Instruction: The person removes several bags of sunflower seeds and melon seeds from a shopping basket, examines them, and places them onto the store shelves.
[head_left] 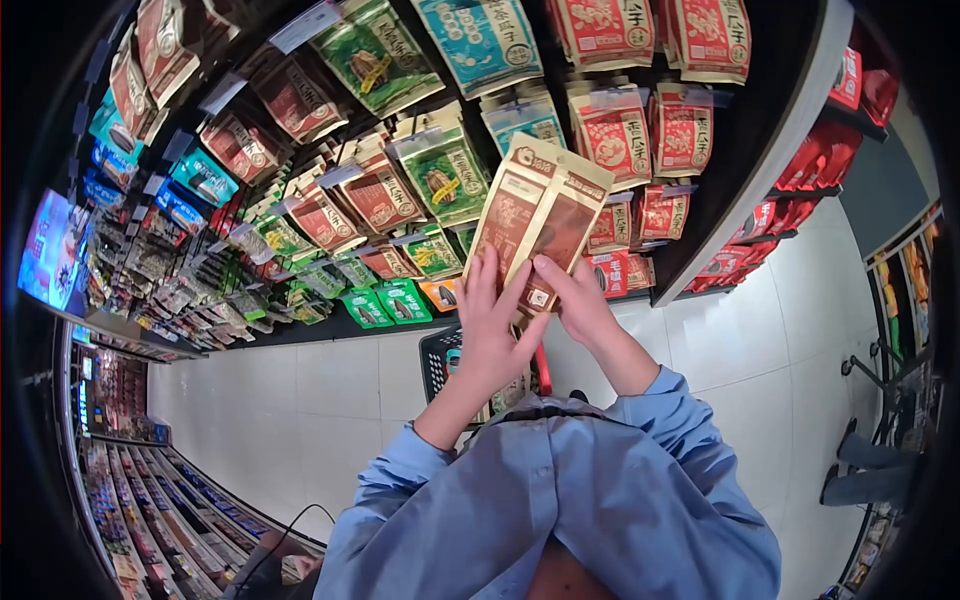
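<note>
The rack of hanging snack bags fills the view ahead of me, with a basket low by my waist. I hold two tan packs up between both hands, long axis upright, tilted right. My left hand grips the lower edge, fingers flat on the back; my right hand pinches the bottom right corner

A shop aisle: hanging snack packets with price tags fill the shelves, over a tiled floor.
</note>
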